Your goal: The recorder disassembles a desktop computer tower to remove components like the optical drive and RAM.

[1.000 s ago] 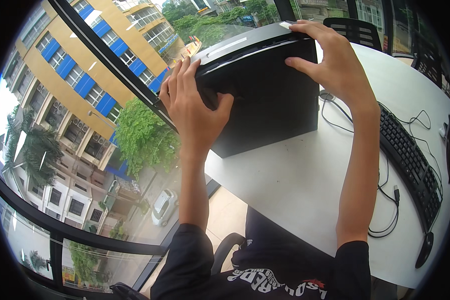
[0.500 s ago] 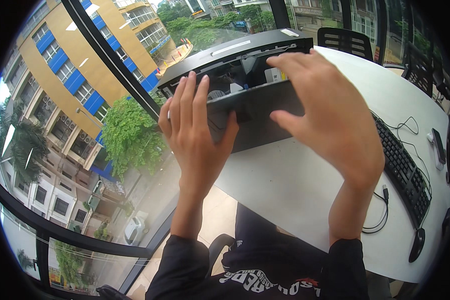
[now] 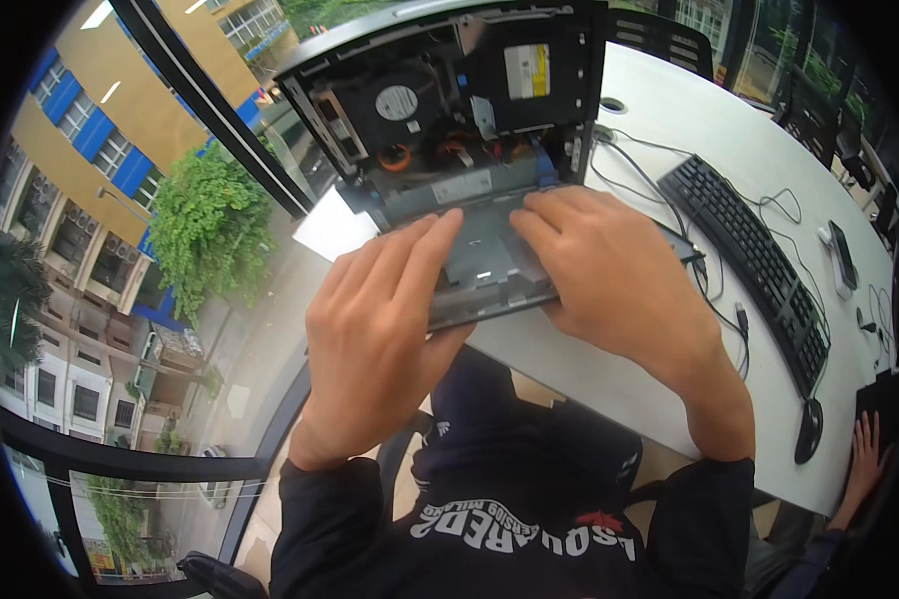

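A black desktop computer case (image 3: 435,35) stands at the table's far edge with its inside exposed. In it show a fan (image 3: 397,103) with a white round label, a drive (image 3: 527,72) with a white and yellow label, and orange cables. In front of the case lies a dark side panel (image 3: 484,255), its inner face up. My left hand (image 3: 380,314) is closed on the panel's left part, fingers on top and thumb below its near edge. On the right part, my right hand (image 3: 624,285) grips it with curled fingers; its thumb is partly hidden.
Black cables run beside the case toward a keyboard (image 3: 754,265) and a mouse (image 3: 809,431) on the white table (image 3: 629,399). A phone-like device (image 3: 842,257) stands farther right. Another person's hand (image 3: 869,449) rests at the lower right. A window lies to the left.
The panel has swung down toward me from in front of the case, uncovering the parts inside. Both hands went from spread fingers to gripping the panel. Another person's hand has come into view.
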`<act>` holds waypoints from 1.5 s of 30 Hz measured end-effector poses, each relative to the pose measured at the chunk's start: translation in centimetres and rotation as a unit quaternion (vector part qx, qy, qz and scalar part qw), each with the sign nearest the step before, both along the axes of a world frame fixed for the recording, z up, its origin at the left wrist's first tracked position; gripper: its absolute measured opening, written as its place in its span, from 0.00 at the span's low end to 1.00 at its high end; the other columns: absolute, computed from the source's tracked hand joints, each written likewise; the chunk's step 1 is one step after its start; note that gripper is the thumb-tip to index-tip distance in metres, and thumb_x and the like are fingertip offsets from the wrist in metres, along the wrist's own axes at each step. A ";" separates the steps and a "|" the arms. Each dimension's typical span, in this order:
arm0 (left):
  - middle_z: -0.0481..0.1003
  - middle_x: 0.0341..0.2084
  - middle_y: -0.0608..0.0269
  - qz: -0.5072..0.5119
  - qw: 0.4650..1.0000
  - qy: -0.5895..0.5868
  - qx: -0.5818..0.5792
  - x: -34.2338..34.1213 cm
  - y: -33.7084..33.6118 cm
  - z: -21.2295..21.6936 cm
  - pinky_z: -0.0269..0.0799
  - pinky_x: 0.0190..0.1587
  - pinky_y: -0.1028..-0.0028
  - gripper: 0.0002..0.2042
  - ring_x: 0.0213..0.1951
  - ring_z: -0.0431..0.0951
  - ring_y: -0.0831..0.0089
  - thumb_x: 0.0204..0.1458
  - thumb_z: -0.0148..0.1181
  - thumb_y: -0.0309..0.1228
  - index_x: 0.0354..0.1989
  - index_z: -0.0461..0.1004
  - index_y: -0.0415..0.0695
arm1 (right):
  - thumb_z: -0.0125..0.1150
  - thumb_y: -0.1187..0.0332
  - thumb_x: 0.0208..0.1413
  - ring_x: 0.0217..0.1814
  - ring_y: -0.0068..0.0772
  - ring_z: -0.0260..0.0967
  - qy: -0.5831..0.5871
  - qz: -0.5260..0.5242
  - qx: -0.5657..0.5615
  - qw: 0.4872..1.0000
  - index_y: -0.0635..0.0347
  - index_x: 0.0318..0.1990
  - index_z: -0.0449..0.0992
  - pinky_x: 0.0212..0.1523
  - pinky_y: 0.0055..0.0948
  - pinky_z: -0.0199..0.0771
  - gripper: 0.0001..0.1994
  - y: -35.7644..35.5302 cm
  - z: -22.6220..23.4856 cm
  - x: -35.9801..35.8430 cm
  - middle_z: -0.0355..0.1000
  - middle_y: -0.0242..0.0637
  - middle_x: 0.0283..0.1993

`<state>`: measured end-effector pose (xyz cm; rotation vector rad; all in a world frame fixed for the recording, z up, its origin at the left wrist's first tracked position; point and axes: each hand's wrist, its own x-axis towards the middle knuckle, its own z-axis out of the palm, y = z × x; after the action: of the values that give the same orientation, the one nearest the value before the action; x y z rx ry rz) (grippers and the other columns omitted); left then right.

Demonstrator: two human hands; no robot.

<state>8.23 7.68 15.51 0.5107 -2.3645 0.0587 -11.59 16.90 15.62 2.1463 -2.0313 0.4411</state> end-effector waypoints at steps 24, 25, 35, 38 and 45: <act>0.65 0.67 0.36 -0.045 0.977 -0.172 0.118 1.8 4.1 -11.9 0.66 0.69 0.55 0.46 0.69 0.66 0.42 0.33 0.76 0.25 0.68 0.65 0.33 | 0.74 0.42 0.43 0.69 0.57 0.67 0.008 0.086 -0.023 0.996 0.78 0.62 0.69 0.68 0.47 0.68 0.48 4.9 -13.6 1.1 0.70 0.61 0.63; 0.65 0.67 0.37 -0.044 0.979 -0.159 0.123 1.9 4.2 -12.2 0.66 0.69 0.55 0.46 0.69 0.66 0.42 0.33 0.76 0.25 0.68 0.65 0.33 | 0.74 0.42 0.43 0.69 0.57 0.67 0.014 0.086 -0.026 0.996 0.78 0.62 0.69 0.68 0.47 0.68 0.48 5.0 -13.5 1.1 0.70 0.61 0.63; 0.65 0.67 0.37 -0.042 0.980 -0.150 0.125 1.9 3.8 -12.7 0.64 0.70 0.55 0.45 0.69 0.66 0.44 0.34 0.76 0.27 0.68 0.65 0.33 | 0.77 0.45 0.39 0.69 0.58 0.66 -0.003 0.088 -0.031 0.996 0.76 0.62 0.69 0.68 0.47 0.67 0.49 4.7 -13.9 1.0 0.69 0.60 0.64; 0.65 0.67 0.37 -0.047 0.981 -0.143 0.122 1.8 3.8 -12.8 0.64 0.70 0.54 0.45 0.69 0.66 0.43 0.33 0.76 0.27 0.67 0.65 0.32 | 0.77 0.45 0.37 0.70 0.58 0.65 -0.006 0.092 -0.029 0.995 0.76 0.62 0.69 0.69 0.48 0.66 0.50 4.8 -14.0 0.8 0.69 0.61 0.65; 0.63 0.68 0.37 -0.034 0.980 -0.157 0.121 1.6 4.1 -13.0 0.62 0.72 0.55 0.46 0.70 0.64 0.43 0.34 0.76 0.28 0.68 0.64 0.32 | 0.77 0.45 0.37 0.70 0.59 0.65 -0.006 0.091 -0.047 0.995 0.77 0.62 0.69 0.70 0.49 0.65 0.49 4.7 -14.6 0.6 0.69 0.63 0.64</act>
<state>9.87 11.82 2.49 0.5693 -2.7147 -0.1969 -10.95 21.64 1.06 2.2860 -1.7888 0.5640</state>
